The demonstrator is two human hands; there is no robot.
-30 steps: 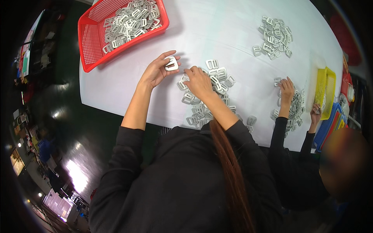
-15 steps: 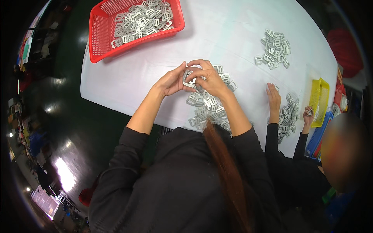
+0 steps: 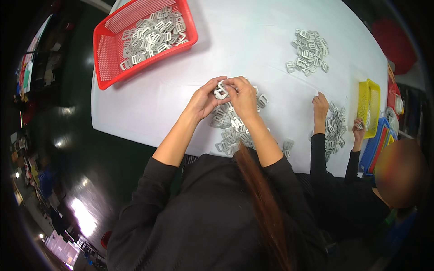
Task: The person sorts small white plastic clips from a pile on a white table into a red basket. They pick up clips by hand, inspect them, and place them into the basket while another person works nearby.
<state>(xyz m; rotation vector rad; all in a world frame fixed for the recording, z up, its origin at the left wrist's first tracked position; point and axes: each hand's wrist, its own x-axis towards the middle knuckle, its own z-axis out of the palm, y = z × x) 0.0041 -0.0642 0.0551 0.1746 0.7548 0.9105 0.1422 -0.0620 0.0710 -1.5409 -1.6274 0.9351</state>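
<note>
Between my two hands is a light grey slide buckle (image 3: 221, 91), held up over the table. My left hand (image 3: 204, 98) is closed on its left side, with the thumb and fingers curled round it. The fingers of my right hand (image 3: 242, 96) pinch the buckle from the right. Whether a second buckle is in the grip cannot be made out. Under and beside my right hand spreads a pile of similar grey buckles (image 3: 229, 133), reaching down to the table edge in front of me; my hand and forearm hide part of it.
A red basket (image 3: 149, 67) of buckles stands far left on the white table (image 3: 131, 108). Another buckle heap (image 3: 309, 52) lies far right. At right a co-worker's hands (image 3: 320, 107) work by a further pile (image 3: 335, 128), near a yellow basket (image 3: 373, 110) and blue tray (image 3: 374, 143).
The view has shifted slightly. My right fingers have drawn in closer round the buckle, which is now tilted differently. The co-worker's nearer hand has gone from outstretched to bent fingers.
</note>
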